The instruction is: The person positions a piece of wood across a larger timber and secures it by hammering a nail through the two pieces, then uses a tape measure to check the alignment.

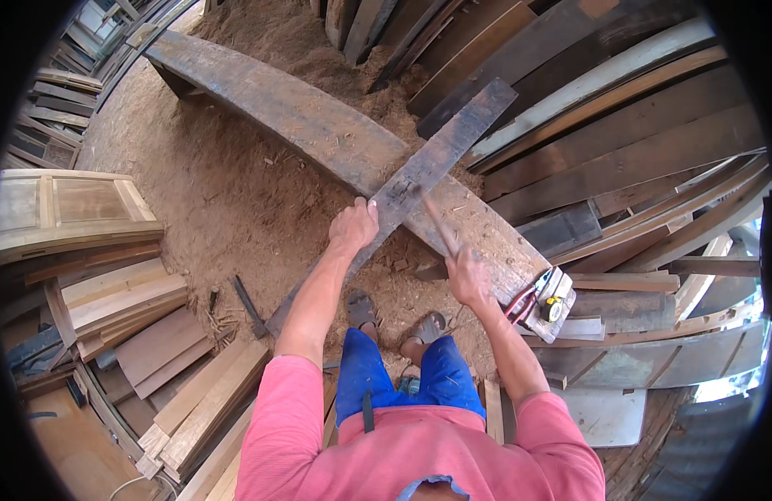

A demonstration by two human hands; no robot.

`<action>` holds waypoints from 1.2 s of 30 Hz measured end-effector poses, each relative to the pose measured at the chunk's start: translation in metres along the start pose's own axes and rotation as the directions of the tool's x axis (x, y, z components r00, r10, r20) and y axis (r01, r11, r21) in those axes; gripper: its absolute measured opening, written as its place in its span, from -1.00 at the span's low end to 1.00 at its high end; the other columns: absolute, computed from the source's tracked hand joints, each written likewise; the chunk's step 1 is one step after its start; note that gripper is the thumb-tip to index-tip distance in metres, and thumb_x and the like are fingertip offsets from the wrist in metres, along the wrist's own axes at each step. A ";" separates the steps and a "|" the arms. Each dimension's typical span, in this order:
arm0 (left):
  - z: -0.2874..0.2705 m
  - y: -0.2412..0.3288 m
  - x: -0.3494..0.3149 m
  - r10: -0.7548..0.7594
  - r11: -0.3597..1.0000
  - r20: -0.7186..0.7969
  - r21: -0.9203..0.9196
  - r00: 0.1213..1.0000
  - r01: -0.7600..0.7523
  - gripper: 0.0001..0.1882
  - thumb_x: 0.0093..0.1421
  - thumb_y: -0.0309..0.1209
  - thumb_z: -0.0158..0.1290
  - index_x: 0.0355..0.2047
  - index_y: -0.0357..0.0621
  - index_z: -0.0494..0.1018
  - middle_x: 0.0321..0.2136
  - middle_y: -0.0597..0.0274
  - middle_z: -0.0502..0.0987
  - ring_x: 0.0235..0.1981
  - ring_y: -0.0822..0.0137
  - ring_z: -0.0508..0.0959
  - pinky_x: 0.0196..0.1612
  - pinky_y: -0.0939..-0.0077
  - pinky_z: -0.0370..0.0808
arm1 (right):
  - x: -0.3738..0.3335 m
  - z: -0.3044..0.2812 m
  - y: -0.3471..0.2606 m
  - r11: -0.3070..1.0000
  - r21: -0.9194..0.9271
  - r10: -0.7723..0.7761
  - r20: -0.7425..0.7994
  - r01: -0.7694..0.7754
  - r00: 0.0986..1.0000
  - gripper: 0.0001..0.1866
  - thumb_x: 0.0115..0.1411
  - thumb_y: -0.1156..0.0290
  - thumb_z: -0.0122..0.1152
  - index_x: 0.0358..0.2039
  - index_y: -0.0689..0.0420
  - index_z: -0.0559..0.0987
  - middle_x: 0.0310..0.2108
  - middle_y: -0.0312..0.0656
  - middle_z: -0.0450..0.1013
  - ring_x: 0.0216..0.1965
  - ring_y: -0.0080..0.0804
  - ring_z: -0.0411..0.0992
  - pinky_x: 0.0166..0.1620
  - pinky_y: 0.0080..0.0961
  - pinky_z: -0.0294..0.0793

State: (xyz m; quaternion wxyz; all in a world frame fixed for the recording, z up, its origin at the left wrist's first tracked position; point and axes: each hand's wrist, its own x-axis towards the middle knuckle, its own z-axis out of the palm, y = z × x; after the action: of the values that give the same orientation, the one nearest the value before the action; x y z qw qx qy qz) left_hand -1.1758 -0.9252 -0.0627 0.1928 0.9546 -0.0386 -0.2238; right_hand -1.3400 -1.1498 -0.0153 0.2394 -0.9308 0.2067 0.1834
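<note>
A long dark, weathered plank (457,127) lies crosswise over a low wooden bench (294,107). My left hand (355,225) is closed on the plank's near left edge, just beside the crossing. In my right hand (469,271) is a hammer (440,225), smeared by motion. Its wooden handle points up and left, and its head is over a rough, dark patch in the plank where it crosses the bench. Whether the head touches the wood I cannot tell.
A tape measure (554,309) and red-handled pliers (524,302) lie at the bench's right end. Boards (653,150) lean in rows at the right. Cut timber (210,401) and a panelled door (85,209) are at the left. Sawdust covers the ground (227,209).
</note>
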 end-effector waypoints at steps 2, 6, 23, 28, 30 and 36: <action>-0.004 0.001 0.009 0.042 0.999 -0.064 0.016 0.997 -0.041 -0.48 0.46 -0.04 -0.28 0.00 -0.27 0.42 -0.13 -0.36 0.61 -0.04 -0.33 0.60 0.07 -0.16 0.51 | 0.009 0.020 0.029 0.991 0.066 -0.106 -0.121 0.115 0.987 -0.64 0.39 0.21 0.05 -0.03 0.28 0.38 -0.27 0.40 0.52 -0.22 0.39 0.52 -0.18 0.18 0.45; 0.008 -0.016 -0.004 0.027 1.000 -0.048 -0.006 0.998 -0.027 -0.51 0.46 -0.07 -0.28 -0.05 -0.27 0.43 -0.21 -0.44 0.60 -0.09 -0.40 0.60 0.06 -0.20 0.51 | -0.021 -0.046 -0.047 0.948 0.266 -0.129 -0.180 0.174 0.975 -0.63 0.37 0.23 0.07 -0.06 0.31 0.37 -0.28 0.40 0.51 -0.23 0.40 0.51 -0.24 0.19 0.43; 0.000 -0.009 0.003 -0.026 1.000 0.003 -0.002 1.000 0.026 -0.48 0.46 -0.05 -0.27 0.01 -0.27 0.45 -0.11 -0.40 0.59 -0.01 -0.35 0.57 0.11 -0.15 0.48 | 0.007 -0.086 -0.067 0.686 0.397 -0.193 -0.709 0.610 0.678 -0.60 0.42 0.09 0.08 -0.13 0.25 0.45 -0.49 0.09 0.46 -0.48 -0.19 0.46 -0.37 -0.20 0.45; -0.004 0.008 0.005 -0.005 1.000 0.029 0.002 1.000 0.005 -0.47 0.47 -0.05 -0.28 0.01 -0.28 0.46 -0.11 -0.41 0.59 0.00 -0.34 0.57 0.11 -0.14 0.48 | 0.053 -0.010 0.012 0.996 -0.067 -0.074 -0.170 0.064 0.983 -0.62 0.40 0.13 0.10 -0.10 0.25 0.42 -0.39 0.24 0.55 -0.33 0.22 0.57 -0.27 -0.01 0.49; -0.019 0.003 0.017 -0.010 1.000 -0.029 -0.017 1.000 0.009 -0.47 0.47 -0.05 -0.28 -0.01 -0.28 0.47 -0.11 -0.42 0.58 -0.01 -0.34 0.57 0.10 -0.14 0.48 | 0.051 -0.016 -0.002 0.997 0.019 -0.076 -0.177 0.081 0.981 -0.64 0.39 0.15 0.11 -0.08 0.23 0.41 -0.37 0.26 0.55 -0.29 0.30 0.55 -0.25 0.04 0.48; -0.007 -0.006 0.004 -0.016 1.000 0.014 -0.018 1.000 0.016 -0.46 0.46 -0.06 -0.28 -0.02 -0.31 0.47 -0.11 -0.44 0.58 -0.03 -0.38 0.57 0.10 -0.17 0.47 | 0.028 -0.052 -0.052 0.865 0.378 -0.132 -0.462 0.329 0.877 -0.63 0.37 0.23 0.13 -0.09 0.32 0.36 -0.41 0.33 0.49 -0.33 0.38 0.53 -0.31 0.12 0.46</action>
State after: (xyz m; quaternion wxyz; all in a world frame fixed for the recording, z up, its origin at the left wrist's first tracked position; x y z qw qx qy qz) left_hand -1.1691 -0.9181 -0.0604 0.1996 0.9515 -0.0303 -0.2323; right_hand -1.2790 -1.1439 0.0342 0.4161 -0.8864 0.1741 -0.1046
